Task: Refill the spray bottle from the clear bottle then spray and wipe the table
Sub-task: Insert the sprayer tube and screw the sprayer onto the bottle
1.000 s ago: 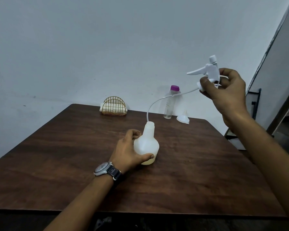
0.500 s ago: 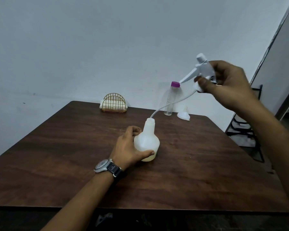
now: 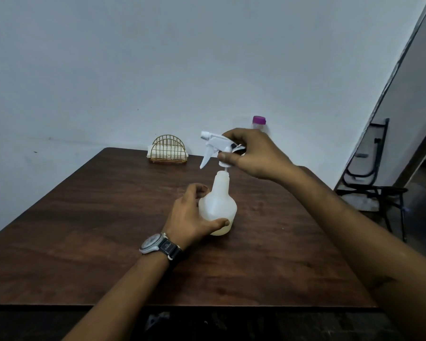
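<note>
While trigger head [image 3: 214,146] hovers, spray bottle [image 3: 218,205] white, translucent.

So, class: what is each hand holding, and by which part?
The left hand grips the spray bottle round its wide lower body. The right hand holds the trigger head by its collar.

Left hand [image 3: 191,217]: extended forward from the lower edge of the view, forearm angled up and to the right, a wristwatch [image 3: 158,244] on the wrist. Palm faces right; thumb and curled fingers are wrapped around the body of the spray bottle [image 3: 218,205]. Right hand [image 3: 253,153]: raised above the left, arm entering from the lower right, wrist bent down. Thumb and fingers are pinched on the spray head [image 3: 217,146].
</note>
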The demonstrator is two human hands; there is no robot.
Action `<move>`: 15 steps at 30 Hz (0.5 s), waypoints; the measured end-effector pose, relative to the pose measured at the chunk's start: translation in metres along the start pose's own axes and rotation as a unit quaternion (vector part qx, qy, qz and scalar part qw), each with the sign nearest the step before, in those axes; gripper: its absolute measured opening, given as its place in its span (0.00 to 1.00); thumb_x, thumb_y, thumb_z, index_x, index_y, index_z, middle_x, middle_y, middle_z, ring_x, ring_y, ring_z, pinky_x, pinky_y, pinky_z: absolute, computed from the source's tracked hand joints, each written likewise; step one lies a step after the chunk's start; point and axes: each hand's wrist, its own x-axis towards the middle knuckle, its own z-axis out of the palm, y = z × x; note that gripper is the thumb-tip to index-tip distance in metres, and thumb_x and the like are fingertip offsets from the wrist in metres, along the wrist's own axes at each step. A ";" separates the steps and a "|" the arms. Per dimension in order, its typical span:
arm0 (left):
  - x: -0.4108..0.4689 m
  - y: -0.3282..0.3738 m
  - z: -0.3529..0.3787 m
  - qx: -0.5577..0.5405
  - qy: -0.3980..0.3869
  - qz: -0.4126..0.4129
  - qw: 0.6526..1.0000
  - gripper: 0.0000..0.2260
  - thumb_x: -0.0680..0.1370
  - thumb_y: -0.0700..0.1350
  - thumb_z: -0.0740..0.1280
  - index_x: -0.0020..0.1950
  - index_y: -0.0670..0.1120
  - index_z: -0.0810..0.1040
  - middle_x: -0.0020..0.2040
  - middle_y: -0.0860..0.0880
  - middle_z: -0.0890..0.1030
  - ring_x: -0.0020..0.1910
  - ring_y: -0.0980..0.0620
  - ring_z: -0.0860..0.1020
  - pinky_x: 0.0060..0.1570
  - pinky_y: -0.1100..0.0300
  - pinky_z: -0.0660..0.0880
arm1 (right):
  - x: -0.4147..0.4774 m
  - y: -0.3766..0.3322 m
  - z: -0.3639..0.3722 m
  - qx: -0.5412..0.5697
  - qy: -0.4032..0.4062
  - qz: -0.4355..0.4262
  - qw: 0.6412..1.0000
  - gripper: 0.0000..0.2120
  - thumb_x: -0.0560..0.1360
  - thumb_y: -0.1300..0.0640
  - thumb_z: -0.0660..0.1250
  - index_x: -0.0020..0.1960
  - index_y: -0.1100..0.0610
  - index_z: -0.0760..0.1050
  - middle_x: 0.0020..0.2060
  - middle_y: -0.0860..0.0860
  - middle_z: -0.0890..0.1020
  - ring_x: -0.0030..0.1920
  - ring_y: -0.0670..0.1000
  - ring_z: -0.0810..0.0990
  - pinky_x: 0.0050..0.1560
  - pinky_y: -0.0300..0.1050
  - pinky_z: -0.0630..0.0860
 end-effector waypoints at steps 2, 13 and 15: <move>0.000 -0.001 0.000 -0.006 0.001 0.001 1.000 0.41 0.59 0.59 0.83 0.67 0.53 0.68 0.64 0.57 0.77 0.60 0.56 0.77 0.58 0.54 0.79 | -0.002 0.008 0.008 -0.002 -0.012 0.008 1.000 0.14 0.75 0.50 0.76 0.59 0.49 0.82 0.49 0.42 0.85 0.50 0.42 0.82 0.48 0.40 0.77; -0.002 -0.001 0.001 -0.021 0.008 0.000 1.000 0.43 0.59 0.57 0.84 0.68 0.52 0.68 0.59 0.60 0.74 0.57 0.59 0.76 0.56 0.61 0.77 | -0.002 0.020 0.017 0.022 -0.062 0.016 0.998 0.13 0.74 0.53 0.77 0.58 0.51 0.83 0.49 0.44 0.85 0.51 0.46 0.83 0.54 0.47 0.79; -0.002 -0.001 0.001 -0.024 0.008 -0.002 1.000 0.46 0.58 0.58 0.84 0.70 0.51 0.65 0.59 0.60 0.75 0.57 0.59 0.76 0.55 0.62 0.76 | 0.000 0.018 0.018 0.017 -0.076 0.010 0.997 0.14 0.75 0.55 0.75 0.61 0.52 0.82 0.51 0.46 0.85 0.54 0.47 0.83 0.57 0.49 0.79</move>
